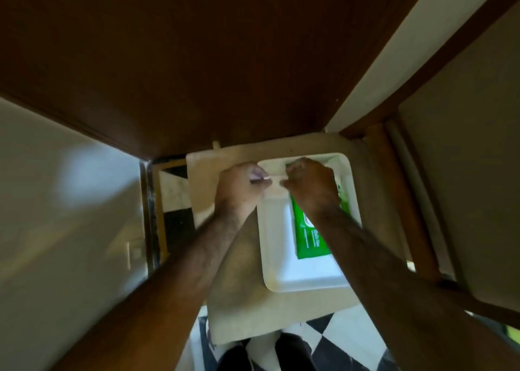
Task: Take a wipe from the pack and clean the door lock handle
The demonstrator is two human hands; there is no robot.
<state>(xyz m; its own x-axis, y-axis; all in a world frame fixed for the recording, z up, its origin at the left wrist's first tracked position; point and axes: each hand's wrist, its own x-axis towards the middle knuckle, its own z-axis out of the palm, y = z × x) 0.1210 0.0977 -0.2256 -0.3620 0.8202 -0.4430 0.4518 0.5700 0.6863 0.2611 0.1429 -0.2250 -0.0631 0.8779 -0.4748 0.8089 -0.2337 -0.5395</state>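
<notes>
A green pack of wipes (309,238) lies in a white tray (277,261) on a beige table (239,300). My left hand (242,182) and my right hand (309,182) are held close together over the tray's far end, both with fingers pinched. A thin pale strip, which looks like a wipe (274,178), stretches between their fingertips. My right hand covers the far end of the pack. The brown door (197,61) stands just beyond the table. No lock handle shows on it in this view.
A pale wall with a switch plate (135,254) is on the left. A wooden frame post (394,190) and a light panel stand on the right. Black and white floor tiles (346,334) and dark shoes show below the table's near edge.
</notes>
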